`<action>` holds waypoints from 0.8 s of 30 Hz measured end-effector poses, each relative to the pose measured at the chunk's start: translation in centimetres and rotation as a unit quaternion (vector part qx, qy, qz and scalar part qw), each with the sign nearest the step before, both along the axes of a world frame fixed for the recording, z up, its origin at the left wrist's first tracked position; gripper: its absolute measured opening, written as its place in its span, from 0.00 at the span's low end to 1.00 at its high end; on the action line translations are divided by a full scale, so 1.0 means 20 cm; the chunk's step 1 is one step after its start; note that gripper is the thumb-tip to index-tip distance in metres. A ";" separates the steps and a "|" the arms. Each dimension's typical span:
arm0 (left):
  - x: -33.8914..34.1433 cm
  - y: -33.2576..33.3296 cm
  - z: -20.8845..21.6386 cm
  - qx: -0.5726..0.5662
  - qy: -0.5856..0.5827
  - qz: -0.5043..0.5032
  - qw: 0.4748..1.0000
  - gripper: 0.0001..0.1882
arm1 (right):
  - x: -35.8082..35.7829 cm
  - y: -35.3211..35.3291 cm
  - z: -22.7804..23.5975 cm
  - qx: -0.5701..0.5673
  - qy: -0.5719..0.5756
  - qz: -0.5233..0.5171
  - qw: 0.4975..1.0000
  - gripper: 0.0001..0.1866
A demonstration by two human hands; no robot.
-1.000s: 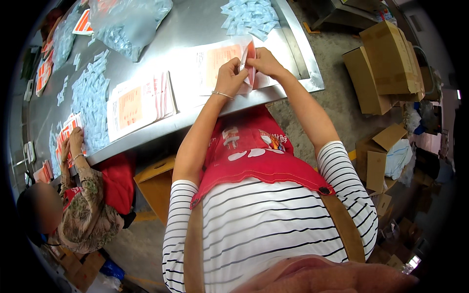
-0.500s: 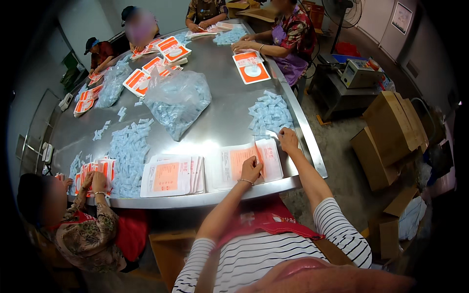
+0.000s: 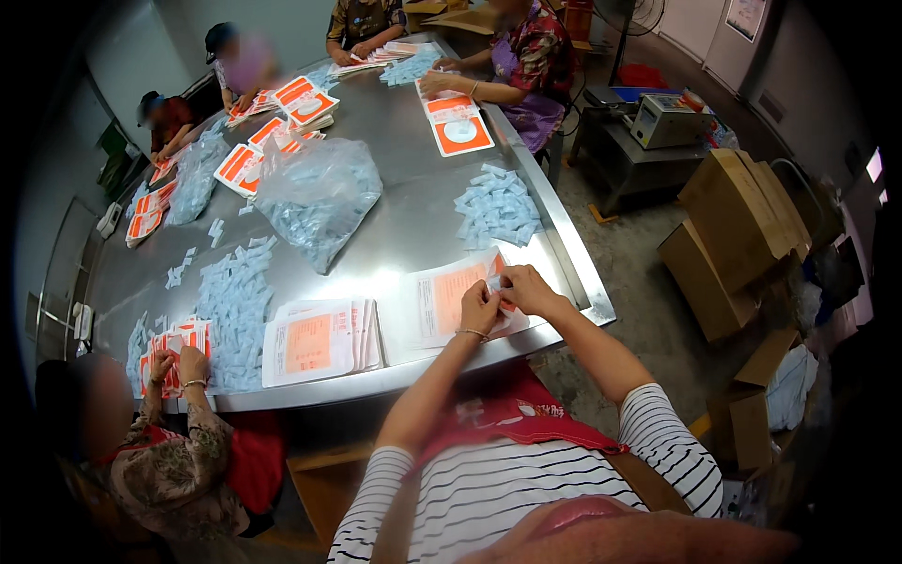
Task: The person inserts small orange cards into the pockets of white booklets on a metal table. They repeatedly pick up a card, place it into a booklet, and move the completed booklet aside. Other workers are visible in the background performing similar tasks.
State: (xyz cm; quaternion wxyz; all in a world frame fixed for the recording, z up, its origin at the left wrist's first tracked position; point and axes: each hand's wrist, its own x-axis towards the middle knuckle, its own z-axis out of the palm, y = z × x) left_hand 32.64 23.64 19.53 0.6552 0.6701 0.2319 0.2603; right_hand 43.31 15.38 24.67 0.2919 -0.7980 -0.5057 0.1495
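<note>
Over the near edge of the steel table, my left hand (image 3: 480,310) pinches the lifted edge of an orange-and-white flat pouch (image 3: 440,299). My right hand (image 3: 529,289) is closed at the pouch's right side, its fingertips close to the left ones. Between the two hands shows a small light-blue sachet (image 3: 494,281), apparently in the right fingers; part of it is hidden. Just beyond my hands lies a pile of such sachets (image 3: 498,207). A stack of white-and-orange pouches (image 3: 318,340) rests to the left of my left hand.
A clear plastic bag of sachets (image 3: 321,202) stands mid-table (image 3: 404,202). A co-worker's hands (image 3: 178,362) handle pouches at the left, beside a long sachet heap (image 3: 235,310). Other people work around the far side. Cardboard boxes (image 3: 742,226) stand on the floor to the right.
My right hand has come from the edge of the sachet pile leftward and nearer, to meet my left hand at the pouch. A sachet now shows between them. The whole view has shifted slightly.
</note>
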 end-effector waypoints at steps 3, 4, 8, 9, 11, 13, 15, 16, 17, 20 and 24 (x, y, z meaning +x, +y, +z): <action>-0.01 -0.01 -0.01 0.097 -0.011 0.037 0.994 0.12 | 0.03 0.04 0.11 -0.122 0.050 0.035 0.991 0.07; -0.02 -0.02 -0.01 0.112 -0.015 0.048 0.992 0.11 | 0.03 0.06 0.13 -0.143 0.030 0.049 0.988 0.07; 0.00 -0.06 -0.04 0.120 -0.024 0.099 0.988 0.11 | 0.04 0.07 0.04 -0.105 -0.122 0.085 0.983 0.07; 0.00 -0.06 -0.03 0.122 -0.028 0.115 0.985 0.11 | 0.03 0.08 0.04 -0.090 -0.117 0.070 0.987 0.07; 0.00 -0.05 -0.03 0.115 -0.036 0.135 0.983 0.10 | 0.01 0.09 0.04 -0.059 -0.106 0.042 0.992 0.07; 0.01 -0.01 -0.01 0.096 -0.047 0.143 0.984 0.10 | -0.02 0.07 0.07 -0.038 -0.073 0.035 0.996 0.07; 0.00 -0.01 0.03 0.066 -0.048 0.138 0.987 0.10 | -0.03 0.07 0.07 -0.019 -0.075 0.034 0.996 0.07; 0.00 -0.01 0.04 0.051 -0.049 0.135 0.988 0.10 | -0.03 0.06 0.06 -0.013 -0.094 0.036 0.995 0.06; 0.00 0.00 0.02 0.079 -0.041 0.122 0.989 0.09 | -0.04 0.06 0.06 -0.007 -0.112 0.038 0.993 0.06; 0.00 -0.01 -0.02 0.130 -0.032 0.088 0.987 0.09 | -0.03 0.08 0.10 -0.058 -0.132 0.057 0.988 0.04; -0.05 -0.04 0.16 0.191 -0.035 0.099 0.976 0.10 | -0.03 0.09 0.10 -0.083 -0.193 0.071 0.975 0.04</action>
